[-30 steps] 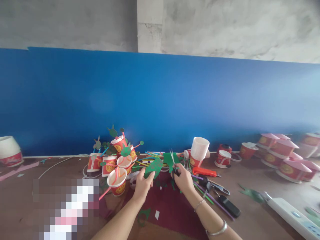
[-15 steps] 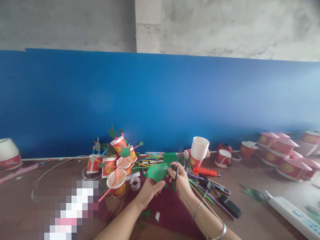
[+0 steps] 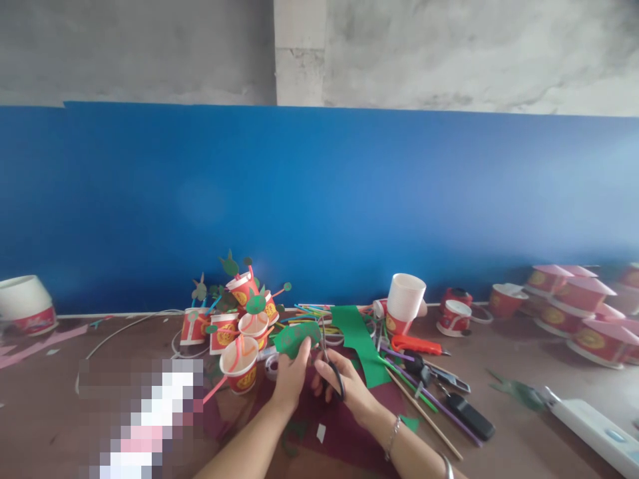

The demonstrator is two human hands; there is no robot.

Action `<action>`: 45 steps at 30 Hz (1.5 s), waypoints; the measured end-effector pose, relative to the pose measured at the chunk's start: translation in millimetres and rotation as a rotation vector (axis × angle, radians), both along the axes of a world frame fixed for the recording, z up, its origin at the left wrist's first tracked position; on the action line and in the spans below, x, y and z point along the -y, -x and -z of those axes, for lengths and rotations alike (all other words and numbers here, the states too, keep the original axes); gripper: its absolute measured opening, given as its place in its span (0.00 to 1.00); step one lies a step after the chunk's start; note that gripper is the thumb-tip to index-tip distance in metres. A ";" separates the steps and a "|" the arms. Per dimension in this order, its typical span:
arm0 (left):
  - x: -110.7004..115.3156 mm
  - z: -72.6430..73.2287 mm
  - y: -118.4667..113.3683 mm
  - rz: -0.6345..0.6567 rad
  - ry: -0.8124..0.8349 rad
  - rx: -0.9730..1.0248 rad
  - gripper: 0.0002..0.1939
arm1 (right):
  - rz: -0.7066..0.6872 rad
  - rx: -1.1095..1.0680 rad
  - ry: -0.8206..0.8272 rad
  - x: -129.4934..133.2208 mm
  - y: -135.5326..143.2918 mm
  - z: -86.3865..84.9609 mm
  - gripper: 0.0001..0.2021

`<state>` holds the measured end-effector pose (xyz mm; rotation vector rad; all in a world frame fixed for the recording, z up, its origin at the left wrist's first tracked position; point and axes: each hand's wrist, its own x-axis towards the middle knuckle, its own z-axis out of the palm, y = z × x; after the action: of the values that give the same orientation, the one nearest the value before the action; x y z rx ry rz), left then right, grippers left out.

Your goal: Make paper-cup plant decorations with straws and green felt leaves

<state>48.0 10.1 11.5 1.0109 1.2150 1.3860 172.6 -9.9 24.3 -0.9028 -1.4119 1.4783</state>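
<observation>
My left hand (image 3: 292, 379) is closed on a piece of green paper (image 3: 294, 340) with faint drawn marks, its thumb lying on top. In my right hand (image 3: 347, 386) is a pair of black-handled scissors (image 3: 335, 378), the blades pointing up at the right edge of that paper. How far the blades are parted is hard to make out. A larger sheet of green paper (image 3: 355, 332) with a cut edge lies behind and right of my right hand. Under both hands a dark maroon sheet (image 3: 339, 442) covers the table, with a small white scrap (image 3: 320, 434) on it.
To the left stand several red paper cups (image 3: 239, 366) with straws and green paper shapes. A stack of white cups (image 3: 405, 299), an orange utility knife (image 3: 419, 344), purple straws (image 3: 449, 412) and a black key fob (image 3: 469, 416) lie right. Farther right sits a white power strip (image 3: 594, 432).
My right hand and scissors have moved left and slightly down. The held green piece has shifted left, and the larger green sheet now lies exposed at the right.
</observation>
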 end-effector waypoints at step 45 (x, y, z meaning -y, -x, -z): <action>8.4 -9.5 -5.0 -0.019 -0.016 0.056 0.25 | 0.056 0.046 -0.057 -1.1 0.9 2.9 0.22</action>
<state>52.9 1.7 20.9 0.9677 1.1765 1.4316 171.7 -8.8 21.4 -0.9383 -1.4437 1.3765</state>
